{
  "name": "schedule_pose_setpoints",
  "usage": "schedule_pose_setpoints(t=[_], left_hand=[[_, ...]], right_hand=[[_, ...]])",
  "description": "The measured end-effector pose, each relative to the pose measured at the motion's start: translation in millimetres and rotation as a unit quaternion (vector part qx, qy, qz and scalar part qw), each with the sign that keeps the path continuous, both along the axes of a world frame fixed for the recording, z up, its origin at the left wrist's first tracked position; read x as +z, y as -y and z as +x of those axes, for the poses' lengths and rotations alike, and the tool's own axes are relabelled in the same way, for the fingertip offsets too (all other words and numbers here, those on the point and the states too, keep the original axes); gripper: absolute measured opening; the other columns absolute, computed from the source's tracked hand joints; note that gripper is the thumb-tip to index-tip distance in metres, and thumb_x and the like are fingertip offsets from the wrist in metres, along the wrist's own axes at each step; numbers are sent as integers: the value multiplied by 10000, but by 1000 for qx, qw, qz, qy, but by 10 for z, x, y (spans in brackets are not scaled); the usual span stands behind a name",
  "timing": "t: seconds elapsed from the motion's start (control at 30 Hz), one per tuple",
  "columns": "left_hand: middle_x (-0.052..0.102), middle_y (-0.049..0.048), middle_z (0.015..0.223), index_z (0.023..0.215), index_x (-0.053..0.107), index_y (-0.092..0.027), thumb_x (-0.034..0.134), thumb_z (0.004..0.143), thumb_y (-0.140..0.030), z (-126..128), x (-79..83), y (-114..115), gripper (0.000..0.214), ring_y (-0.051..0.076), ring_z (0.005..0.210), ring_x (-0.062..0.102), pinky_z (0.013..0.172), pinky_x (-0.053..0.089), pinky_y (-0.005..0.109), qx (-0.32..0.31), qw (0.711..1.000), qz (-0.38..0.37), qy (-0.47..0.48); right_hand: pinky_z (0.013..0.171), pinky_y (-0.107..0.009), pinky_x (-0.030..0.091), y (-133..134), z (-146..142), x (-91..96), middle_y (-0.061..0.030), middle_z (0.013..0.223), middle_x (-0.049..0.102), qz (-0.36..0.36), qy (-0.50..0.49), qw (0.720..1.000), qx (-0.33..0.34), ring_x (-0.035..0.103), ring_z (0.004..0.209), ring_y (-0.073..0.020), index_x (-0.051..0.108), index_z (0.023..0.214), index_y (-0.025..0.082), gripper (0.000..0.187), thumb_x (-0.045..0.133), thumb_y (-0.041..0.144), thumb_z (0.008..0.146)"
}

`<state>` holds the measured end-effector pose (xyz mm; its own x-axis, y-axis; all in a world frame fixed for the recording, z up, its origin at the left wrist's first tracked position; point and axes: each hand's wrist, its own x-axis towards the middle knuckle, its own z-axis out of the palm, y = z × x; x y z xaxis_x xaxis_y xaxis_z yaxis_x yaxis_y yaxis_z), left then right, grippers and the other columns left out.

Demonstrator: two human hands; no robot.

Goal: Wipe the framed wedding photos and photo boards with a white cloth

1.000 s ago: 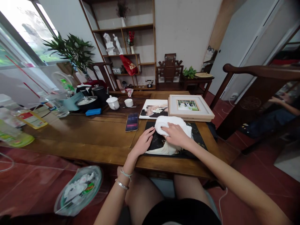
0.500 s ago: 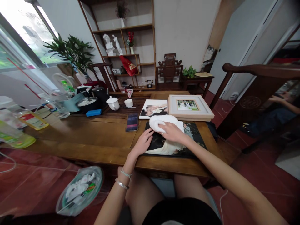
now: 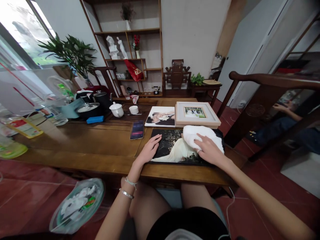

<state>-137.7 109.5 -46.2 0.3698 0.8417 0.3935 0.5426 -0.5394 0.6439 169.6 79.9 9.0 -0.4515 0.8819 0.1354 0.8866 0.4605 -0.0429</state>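
A dark photo panel (image 3: 172, 150) with a pale gown in its picture lies flat at the table's front edge. My right hand (image 3: 208, 150) presses a folded white towel (image 3: 197, 135) onto the panel's right part, fingers over the cloth. The towel hides that side of the picture. On the panel's left edge rests my left hand (image 3: 150, 148), its fingers stretched out and holding nothing. Just behind the panel are a white-bordered photo panel (image 3: 160, 116) and a light wooden picture frame (image 3: 198, 115). A phone (image 3: 137, 129) lies left of the panel.
A white teapot (image 3: 116, 109), a white cup (image 3: 133, 110) and a blue block (image 3: 95, 119) stand farther left on the wooden table (image 3: 105, 143). Bottles (image 3: 25, 126) crowd the far left. A lined bin (image 3: 77, 205) is on the floor; a wooden chair (image 3: 260, 106) stands at right.
My right hand has slid the towel from the panel's upper left to its right side, uncovering the middle of the picture. The left hand stays at the left edge. The view has shifted slightly.
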Motion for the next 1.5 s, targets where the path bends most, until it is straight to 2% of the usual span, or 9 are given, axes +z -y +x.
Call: schedule_pose_setpoints(t=[0.13, 0.3, 0.47, 0.7, 0.8, 1.03, 1.17, 1.37, 1.5], left_hand=[[450, 67, 1422, 1310, 519, -201, 357, 946, -290, -3, -3, 0, 409, 191, 1327, 391, 1142, 262, 435, 4, 1000, -1, -6], [449, 68, 1422, 1306, 522, -195, 352, 944, -279, -3, -5, 1, 409, 188, 1329, 389, 1141, 264, 437, 5, 1000, 1, -7], [450, 79, 1421, 1307, 522, -190, 361, 940, -270, -3, -10, -2, 409, 191, 1325, 396, 1138, 271, 436, 7, 1000, -1, -2], [454, 75, 1417, 1315, 512, -186, 362, 938, -268, -6, -42, -21, 414, 183, 1331, 387, 1143, 262, 426, 4, 1000, 0, 6], [456, 83, 1415, 1311, 518, -180, 362, 937, -260, -2, -36, -18, 413, 191, 1331, 386, 1141, 264, 432, 3, 1000, -1, 5], [462, 82, 1410, 1237, 586, -199, 366, 939, -264, 9, 42, 15, 376, 212, 1319, 404, 1126, 296, 431, 1, 1000, -15, -9], [462, 69, 1412, 1241, 582, -213, 370, 936, -259, 3, 28, 8, 375, 211, 1315, 409, 1125, 299, 436, 7, 1000, -13, -11], [457, 65, 1416, 1311, 519, -207, 367, 934, -256, -8, -29, -20, 409, 194, 1328, 392, 1138, 270, 443, 5, 1000, 3, 0], [461, 74, 1412, 1290, 541, -200, 375, 932, -273, 0, -11, -10, 401, 200, 1323, 400, 1135, 277, 438, 10, 1000, -2, 2]], right_hand=[[1099, -526, 220, 312, -222, -12, -145, 1380, 490, -17, -5, 999, 28, 259, 1384, -325, 616, 1166, 163, 460, 481, 104, 730], [1122, -541, 169, 578, -540, 21, -48, 1486, 372, -35, -36, 993, 110, 207, 1406, -305, 626, 1157, 232, 476, 519, 118, 708], [1106, -539, 198, 389, -688, 40, -69, 1468, 400, -31, -44, 991, 120, 237, 1394, -306, 598, 1203, 220, 498, 511, 115, 724], [1085, -537, 222, -71, -737, 51, -147, 1398, 473, -25, -22, 999, 36, 278, 1373, -320, 543, 1285, 173, 522, 518, 140, 765], [1088, -571, 182, 42, -807, 17, -121, 1457, 405, -11, -21, 999, 48, 240, 1382, -346, 558, 1271, 191, 510, 523, 144, 764], [1103, -587, 129, 576, -949, 8, -84, 1508, 324, -45, -32, 987, 148, 173, 1404, -356, 605, 1199, 223, 455, 555, 181, 748], [1103, -554, 167, 477, -926, 14, -66, 1490, 364, -37, -40, 989, 138, 213, 1396, -333, 584, 1226, 239, 480, 546, 187, 751], [1083, -558, 193, 131, -932, -17, -95, 1464, 400, -3, -25, 998, 52, 249, 1377, -342, 553, 1272, 225, 473, 518, 209, 801], [1080, -589, 163, 272, -1022, -36, -113, 1492, 345, 0, -19, 999, 46, 224, 1379, -380, 558, 1271, 235, 472, 546, 228, 799]])
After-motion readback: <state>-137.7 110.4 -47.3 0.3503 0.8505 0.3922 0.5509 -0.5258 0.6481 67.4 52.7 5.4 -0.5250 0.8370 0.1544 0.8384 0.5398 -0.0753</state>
